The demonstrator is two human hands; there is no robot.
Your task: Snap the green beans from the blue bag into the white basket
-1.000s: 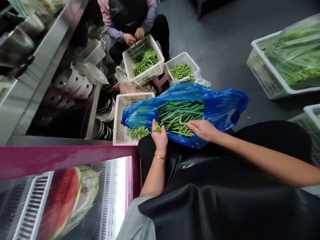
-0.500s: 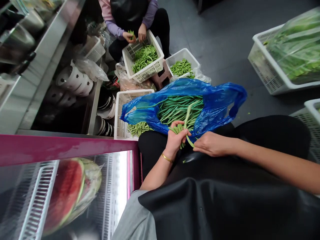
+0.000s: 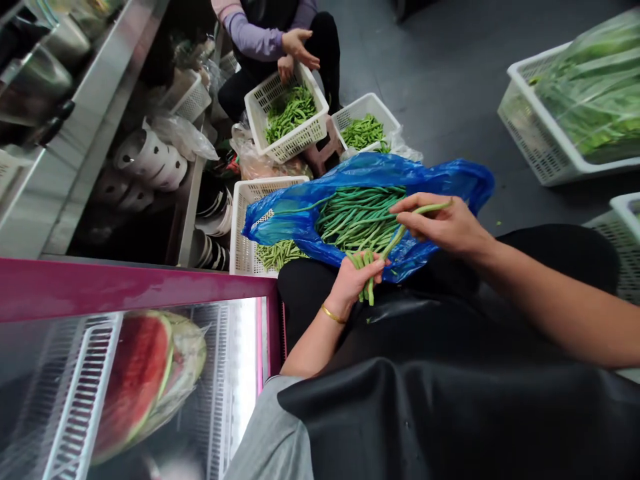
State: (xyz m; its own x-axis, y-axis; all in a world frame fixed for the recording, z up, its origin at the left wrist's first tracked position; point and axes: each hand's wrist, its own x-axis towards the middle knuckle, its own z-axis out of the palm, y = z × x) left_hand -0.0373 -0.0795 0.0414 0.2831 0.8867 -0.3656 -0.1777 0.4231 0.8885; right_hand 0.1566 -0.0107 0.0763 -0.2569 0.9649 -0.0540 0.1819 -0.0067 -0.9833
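Observation:
My left hand (image 3: 353, 280), with a gold bracelet at the wrist, is closed round several short green bean pieces (image 3: 367, 283) and the lower end of a long pale bean. My right hand (image 3: 443, 223) pinches that same long bean (image 3: 400, 233), whose other end sticks out past the fingers. Both hands are above my lap at the near edge of an open blue plastic bag (image 3: 295, 230). Long green beans (image 3: 355, 217) lie heaped inside the bag.
White baskets (image 3: 240, 240) of cut beans stand left of and beyond the bag. Another person's hands (image 3: 299, 50) are above one basket. A glass-fronted case (image 3: 170, 393) is at lower left, steel shelving (image 3: 95, 120) at upper left, bagged greens (image 3: 595, 100) at right.
My right hand has moved up and to the right, with the long bean stretching between my hands. The other person's hand has lifted from the basket and opened.

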